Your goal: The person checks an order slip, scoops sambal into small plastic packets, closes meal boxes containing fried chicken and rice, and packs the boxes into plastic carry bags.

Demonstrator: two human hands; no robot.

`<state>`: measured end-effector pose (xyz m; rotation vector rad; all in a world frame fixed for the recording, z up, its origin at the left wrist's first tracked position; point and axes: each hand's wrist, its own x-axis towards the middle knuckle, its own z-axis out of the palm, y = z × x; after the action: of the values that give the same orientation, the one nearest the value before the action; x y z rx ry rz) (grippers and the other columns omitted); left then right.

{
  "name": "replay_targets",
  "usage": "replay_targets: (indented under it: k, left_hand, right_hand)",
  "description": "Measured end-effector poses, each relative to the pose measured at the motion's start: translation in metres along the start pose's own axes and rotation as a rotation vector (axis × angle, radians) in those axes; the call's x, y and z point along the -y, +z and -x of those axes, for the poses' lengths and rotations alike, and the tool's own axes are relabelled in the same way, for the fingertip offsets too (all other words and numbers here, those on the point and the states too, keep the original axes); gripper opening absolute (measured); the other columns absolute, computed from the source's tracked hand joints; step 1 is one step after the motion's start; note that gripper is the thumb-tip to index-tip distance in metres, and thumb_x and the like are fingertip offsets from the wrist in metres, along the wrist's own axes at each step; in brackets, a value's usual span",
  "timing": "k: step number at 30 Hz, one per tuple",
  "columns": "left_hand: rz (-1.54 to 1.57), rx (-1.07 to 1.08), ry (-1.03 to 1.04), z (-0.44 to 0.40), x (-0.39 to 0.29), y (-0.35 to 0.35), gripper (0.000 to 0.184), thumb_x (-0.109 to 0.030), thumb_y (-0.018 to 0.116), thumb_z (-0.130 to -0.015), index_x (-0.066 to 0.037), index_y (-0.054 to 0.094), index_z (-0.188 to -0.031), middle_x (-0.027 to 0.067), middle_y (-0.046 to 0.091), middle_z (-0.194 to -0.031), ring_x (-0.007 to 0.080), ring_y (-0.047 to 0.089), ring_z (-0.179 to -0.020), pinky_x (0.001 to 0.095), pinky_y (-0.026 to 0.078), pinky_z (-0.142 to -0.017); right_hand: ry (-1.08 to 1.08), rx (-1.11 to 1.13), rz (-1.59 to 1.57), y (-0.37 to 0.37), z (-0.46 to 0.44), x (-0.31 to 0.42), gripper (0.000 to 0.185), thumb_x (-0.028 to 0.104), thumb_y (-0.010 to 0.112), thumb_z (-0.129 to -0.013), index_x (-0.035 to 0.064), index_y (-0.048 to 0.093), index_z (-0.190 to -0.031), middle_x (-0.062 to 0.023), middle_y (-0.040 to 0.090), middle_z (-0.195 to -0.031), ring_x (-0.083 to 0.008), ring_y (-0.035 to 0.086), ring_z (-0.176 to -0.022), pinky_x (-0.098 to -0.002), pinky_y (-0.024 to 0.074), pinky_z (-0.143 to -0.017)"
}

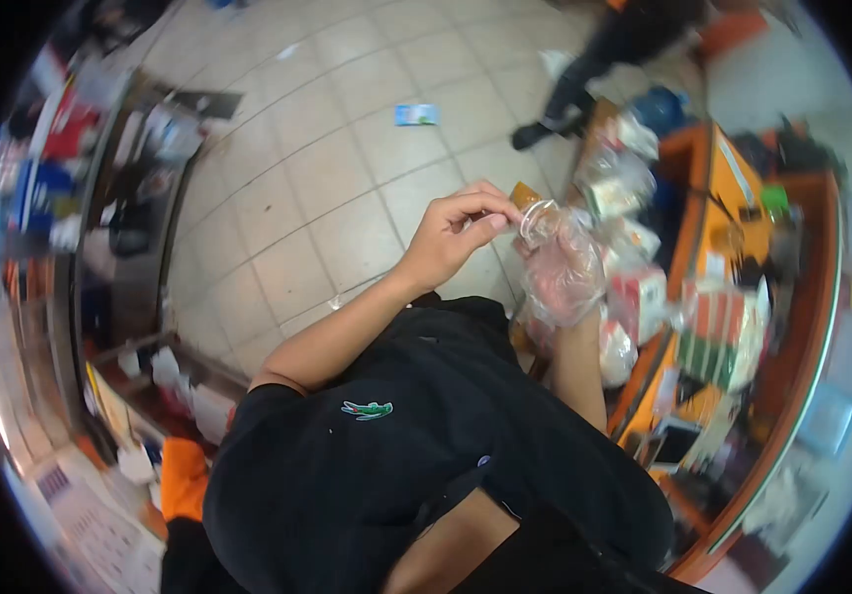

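Observation:
My left hand is bare, its thumb and fingertips pinched together on a thin whitish band. That band loops around the neck of a small clear bag, whose contents look orange-brown. Clear, crinkled plastic like a loose glove covers my right hand, which grips the same bag from the right. Both hands meet in front of my chest, above the tiled floor. My right fingers are partly hidden by the plastic, and fine detail of the bag is blurred.
To the right, filled plastic bags stand beside an orange wooden counter holding a striped pack. A person's dark-clothed leg is at the top right. Cluttered shelving runs along the left. A blue-and-white packet lies on the floor.

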<state>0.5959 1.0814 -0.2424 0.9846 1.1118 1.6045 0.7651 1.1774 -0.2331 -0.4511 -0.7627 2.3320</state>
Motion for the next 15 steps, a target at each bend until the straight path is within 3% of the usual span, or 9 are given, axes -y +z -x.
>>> replay_targets:
  k: [1, 5, 9, 14, 15]
  left_hand:
    - [0.113, -0.053, -0.123, 0.006, -0.018, -0.022, 0.013, -0.008, 0.065, -0.094, 0.002, 0.072, -0.101, 0.0083, 0.069, -0.101, 0.0159, 0.062, -0.104, 0.0322, 0.047, -0.095]
    - [0.12, -0.24, -0.204, 0.033, -0.04, -0.094, 0.017, -0.013, 0.072, -0.094, 0.001, 0.074, -0.102, 0.0073, 0.073, -0.1, 0.014, 0.066, -0.093, 0.0303, 0.052, -0.088]
    - [0.151, -0.455, -0.064, 0.066, -0.038, -0.133, 0.018, -0.011, 0.076, -0.09, 0.001, 0.074, -0.104, 0.0066, 0.073, -0.098, 0.0113, 0.066, -0.093, 0.0292, 0.053, -0.086]
    - [0.142, -0.681, 0.024, 0.089, -0.046, -0.126, 0.011, -0.005, 0.073, -0.089, -0.001, 0.072, -0.099, 0.0026, 0.072, -0.09, 0.0108, 0.065, -0.08, 0.027, 0.052, -0.076]
    - [0.122, -0.778, 0.057, 0.091, -0.049, -0.126, 0.008, -0.004, 0.074, -0.084, -0.003, 0.07, -0.091, 0.0015, 0.071, -0.084, 0.0097, 0.064, -0.076, 0.0269, 0.05, -0.07]
  right_hand:
    - [0.064, 0.085, 0.038, 0.013, -0.019, -0.013, 0.018, 0.021, 0.067, -0.097, 0.0042, 0.062, -0.095, -0.0114, 0.064, -0.1, -0.0189, 0.055, -0.09, -0.0348, 0.0434, -0.079]
    - [0.33, 0.153, 0.238, 0.048, -0.083, -0.052, 0.022, 0.019, 0.075, -0.09, 0.0045, 0.059, -0.096, -0.0086, 0.061, -0.093, -0.0168, 0.055, -0.083, -0.0305, 0.044, -0.071]
    - [0.523, 0.389, 0.412, 0.066, -0.142, -0.102, 0.029, 0.017, 0.081, -0.085, 0.0084, 0.055, -0.095, -0.0042, 0.059, -0.089, -0.0143, 0.054, -0.077, -0.0275, 0.0425, -0.065]
    - [0.658, 0.645, 0.478, 0.104, -0.166, -0.126, 0.029, 0.012, 0.081, -0.085, 0.0101, 0.053, -0.094, -0.0032, 0.059, -0.087, -0.0126, 0.053, -0.071, -0.0263, 0.0419, -0.061]
    - [0.675, 0.672, 0.499, 0.115, -0.169, -0.133, 0.029, 0.011, 0.08, -0.085, 0.01, 0.053, -0.094, -0.0036, 0.06, -0.087, -0.0124, 0.054, -0.07, -0.0257, 0.0419, -0.06]
